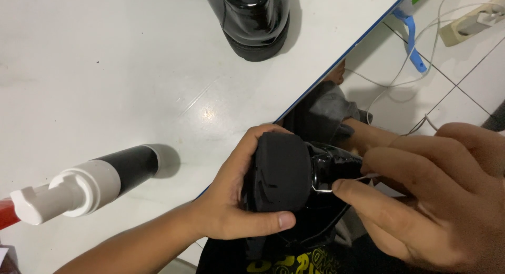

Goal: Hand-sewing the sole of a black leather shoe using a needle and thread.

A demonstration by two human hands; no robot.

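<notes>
The left hand (231,200) is wrapped firmly around the heel end of a glossy black shoe (294,184), thumb along the underside and fingers curled over the top edge, so the matte black sole faces up toward the camera. The shoe is held off the table, just past its edge and above the person's lap. The right hand (431,195) comes in from the right with fingers closed in a pinch on a thin curved metal needle (322,189), whose tip meets the shoe where sole joins upper; a pale thread (363,176) trails from it back under the fingers. To do this stitch well, it seems wise to keep the left grip steady and the thumb clear of the needle's path, to drive the needle along its own curve rather than forcing it straight, and to draw the thread snug without jerking. Beyond the hands, a second shiny black shoe (252,18) stands at the far edge of the white table (105,68), well apart. A black bottle with a white pump nozzle (89,187) lies on its side at the left. On the tiled floor (473,79) to the right are white cables (415,58) and a power strip (471,22).
</notes>
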